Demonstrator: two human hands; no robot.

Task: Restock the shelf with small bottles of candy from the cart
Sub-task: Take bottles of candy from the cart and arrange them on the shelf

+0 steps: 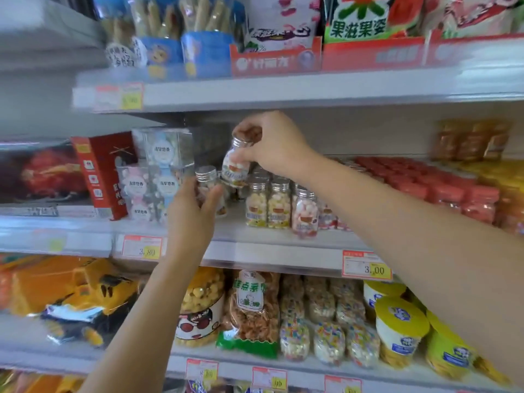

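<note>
Shelf (283, 252) in the middle carries standing silver-capped bottles (279, 205) full of pale yellow and pink candy. Just above them my right grip (272, 143) pinches a tilted bottle (235, 168) of white candy; my left grip (192, 214) curls round another bottle (205, 180) beside it.

Read 果滋果姿 on a bag (357, 26) on the top shelf (283, 90). Read 清早悠香 on the clear boxes (163, 171). Saw 3.80 on the left price tag (142, 247) and 3.00 on the right price tag (367, 265), both on the middle shelf (255, 252). Could not read the small bottles (279, 207).
</note>
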